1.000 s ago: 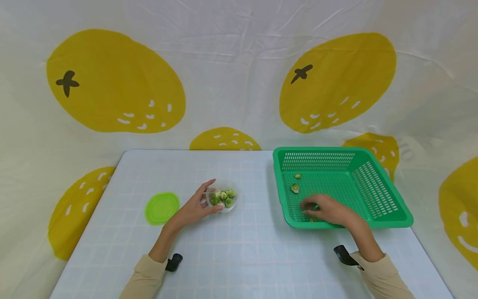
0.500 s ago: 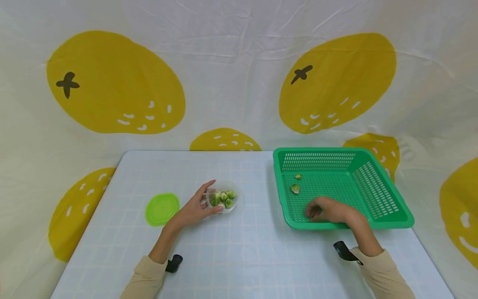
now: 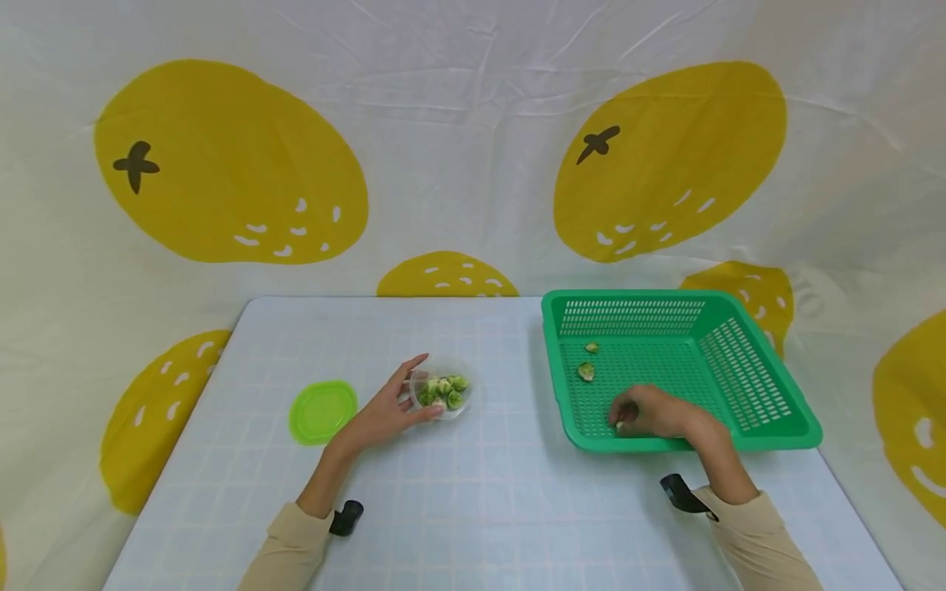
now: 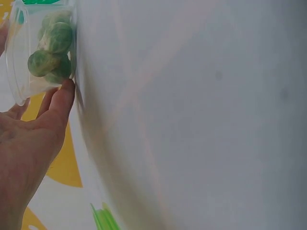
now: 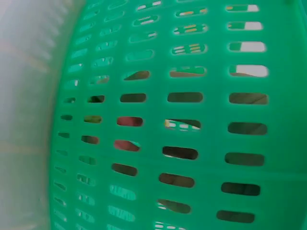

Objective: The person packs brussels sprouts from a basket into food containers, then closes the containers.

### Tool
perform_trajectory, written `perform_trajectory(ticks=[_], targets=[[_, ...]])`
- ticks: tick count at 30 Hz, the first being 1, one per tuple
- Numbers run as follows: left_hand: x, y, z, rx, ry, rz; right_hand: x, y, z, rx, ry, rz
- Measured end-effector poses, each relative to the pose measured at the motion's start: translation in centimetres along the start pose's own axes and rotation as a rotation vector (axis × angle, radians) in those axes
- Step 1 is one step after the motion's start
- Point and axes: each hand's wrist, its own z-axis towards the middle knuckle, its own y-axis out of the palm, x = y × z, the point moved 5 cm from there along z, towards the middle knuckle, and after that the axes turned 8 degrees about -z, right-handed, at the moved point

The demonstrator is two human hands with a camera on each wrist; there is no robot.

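Green basket (image 3: 628, 295): right hand (image 3: 650, 412) inside by near rim (image 3: 769, 443), curled on mostly hidden sprout (image 3: 619, 426). Left of basket, across tablecloth (image 3: 510, 386) stretch: left hand (image 3: 386, 413), wide-curved, gripping clear cup (image 3: 447, 368).

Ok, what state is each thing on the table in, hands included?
Clear container: open, upright, holding several sprouts
Green lid: off, flat on the table
Green basket: upright, two loose sprouts visible inside
Left hand: fingers curled round the container
Right hand: fingers curled in the basket, pinching something small and pale, likely a sprout
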Motion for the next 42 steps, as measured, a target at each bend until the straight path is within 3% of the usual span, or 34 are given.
perform_trajectory(ticks=[4, 11, 27, 42], targets=[[0.0, 0.0, 0.1, -0.001, 0.001, -0.004, -0.2, -0.1, 0.3, 0.048, -0.008, -0.006], [0.3, 0.0, 0.0, 0.003, 0.000, -0.007, -0.3, -0.7, 1.0, 0.247, -0.086, -0.066], [0.2, 0.0, 0.0, 0.008, -0.012, -0.001, -2.0, -1.0, 1.3, 0.595, -0.198, -0.039], [0.2, 0.1, 0.1, -0.002, -0.004, -0.010, -4.1, -1.6, 1.3, 0.826, -0.264, -0.097]])
